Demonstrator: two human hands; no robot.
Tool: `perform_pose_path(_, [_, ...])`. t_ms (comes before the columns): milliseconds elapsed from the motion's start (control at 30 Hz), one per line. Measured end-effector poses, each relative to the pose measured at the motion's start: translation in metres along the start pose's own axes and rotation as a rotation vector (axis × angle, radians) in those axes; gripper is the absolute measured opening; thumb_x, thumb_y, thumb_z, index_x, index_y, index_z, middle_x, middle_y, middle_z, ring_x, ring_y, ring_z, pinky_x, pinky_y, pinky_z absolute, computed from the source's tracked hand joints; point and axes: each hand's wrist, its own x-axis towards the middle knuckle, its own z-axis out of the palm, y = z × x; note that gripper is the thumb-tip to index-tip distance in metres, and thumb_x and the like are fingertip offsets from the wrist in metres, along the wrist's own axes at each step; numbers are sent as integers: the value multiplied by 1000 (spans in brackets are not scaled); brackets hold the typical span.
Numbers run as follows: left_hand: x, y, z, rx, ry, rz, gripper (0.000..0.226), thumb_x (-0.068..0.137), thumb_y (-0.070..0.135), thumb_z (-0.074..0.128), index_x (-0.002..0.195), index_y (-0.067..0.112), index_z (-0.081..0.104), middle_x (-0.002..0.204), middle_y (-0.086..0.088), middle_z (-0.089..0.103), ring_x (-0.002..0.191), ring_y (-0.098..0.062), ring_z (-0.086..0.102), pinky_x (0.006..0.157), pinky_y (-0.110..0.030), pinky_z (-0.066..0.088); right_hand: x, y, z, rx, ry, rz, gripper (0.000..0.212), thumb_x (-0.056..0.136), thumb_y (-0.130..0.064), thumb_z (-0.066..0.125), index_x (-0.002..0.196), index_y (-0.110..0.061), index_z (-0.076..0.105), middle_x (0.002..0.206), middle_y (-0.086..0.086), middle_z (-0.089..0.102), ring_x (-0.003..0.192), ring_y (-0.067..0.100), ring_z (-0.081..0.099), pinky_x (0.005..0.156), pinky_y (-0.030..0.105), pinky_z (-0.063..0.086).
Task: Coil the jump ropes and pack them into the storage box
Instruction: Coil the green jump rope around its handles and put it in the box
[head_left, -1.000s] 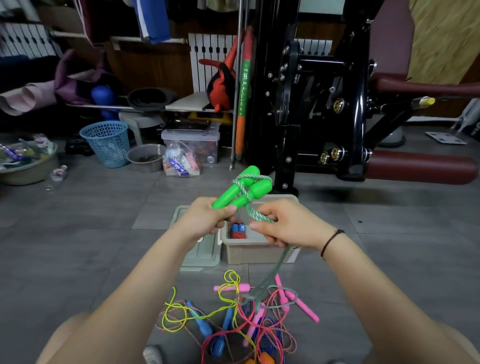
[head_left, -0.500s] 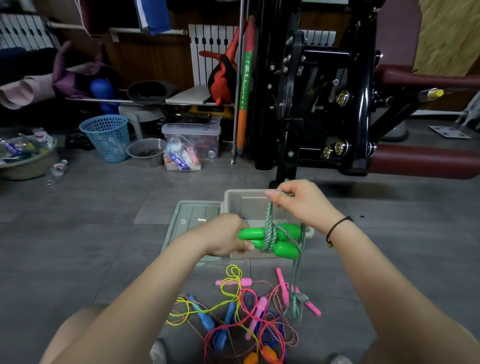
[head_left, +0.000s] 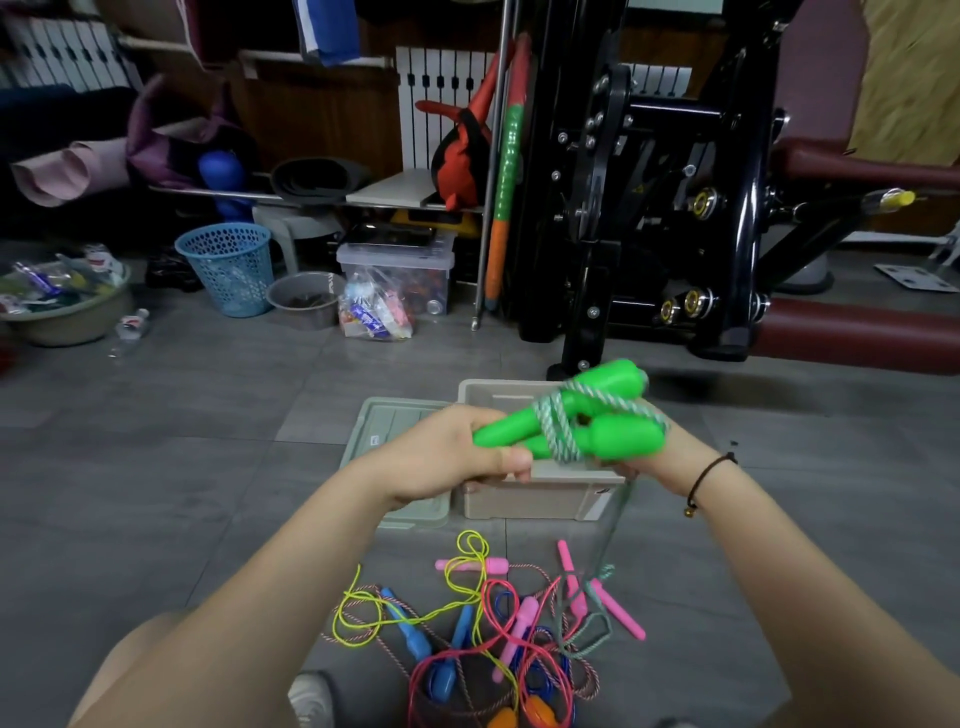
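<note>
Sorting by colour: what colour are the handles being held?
Bright green; the handles show best in the head view.

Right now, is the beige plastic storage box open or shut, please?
Open: the beige plastic storage box sits uncovered; its grey-green lid lies beside it.

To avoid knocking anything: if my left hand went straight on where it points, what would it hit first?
Probably the right hand, at the far end of the green handles the left hand grips; the storage box seems lower, depth unclear.
</note>
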Motion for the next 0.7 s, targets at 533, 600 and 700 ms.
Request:
perform_pose_path(533, [29,-19,3,-434,566,-217,9,93,13,57,91,5,61,70,-4,56,41,-2,38,36,-12,29,-3,-11,21,-441,-186,-125,21,86,-36,64,74,-20,58,62,-2,51,59,15,51,57,27,43])
perform_pose_path(600, [31,-21,4,-358,589,-227,10,94,12,56,91,4,59,68,-4,55,39,-2,37,35,-12,28,-1,-13,23,-731,-67,-145,23,88,-39,60,100,-21,60,82,-2,57,85,19,57,71,30,42])
perform_pose_path(700, [35,-24,4,-285,618,-223,10,94,13,56,89,5,59,66,-3,55,39,-1,37,36,-13,28,0,-13,25,-850,126,-122,27,93,-40,49,115,-24,54,104,4,63,99,28,58,73,30,41])
